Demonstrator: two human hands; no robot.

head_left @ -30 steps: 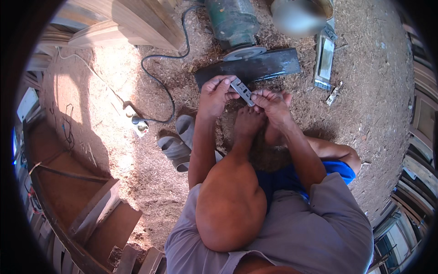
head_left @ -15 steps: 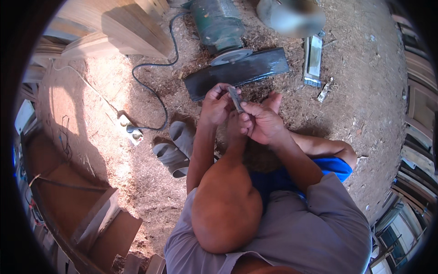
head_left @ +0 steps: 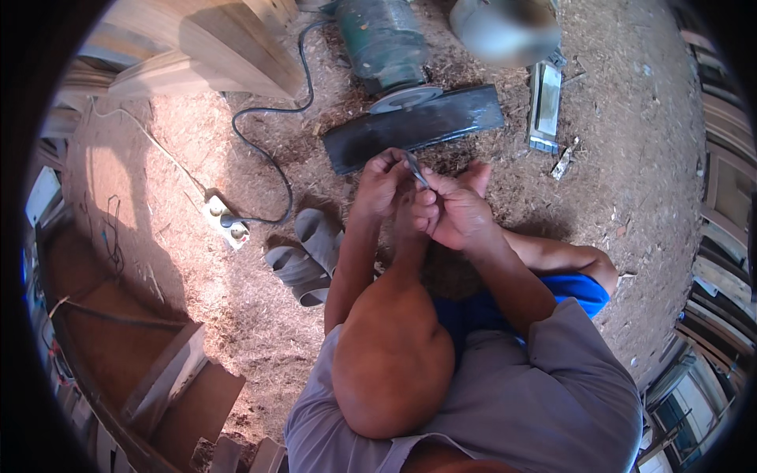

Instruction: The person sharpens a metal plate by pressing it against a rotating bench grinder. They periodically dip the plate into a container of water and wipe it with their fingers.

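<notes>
A short, flat metal blade, grey and narrow, is held between both hands above my bare foot. My left hand is closed, pinching its upper left end with thumb and fingertips. My right hand grips the lower end, thumb on top and fingers curled beneath. Turned nearly edge-on, the blade shows as a thin strip. Just beyond my hands is a green motor with a grey grinding wheel on its near end. A dark, wet-looking board lies slantwise by the wheel.
A pale bucket stands at the far right, near a long narrow sharpening stone on a base. A black cable runs to a white power strip on the left. Grey sandals lie beside my left forearm. Wooden boards fill the upper left.
The blade has been tilted in my fingers, from showing its broad face to nearly edge-on. Both hands stay closed on it at almost the same place.
</notes>
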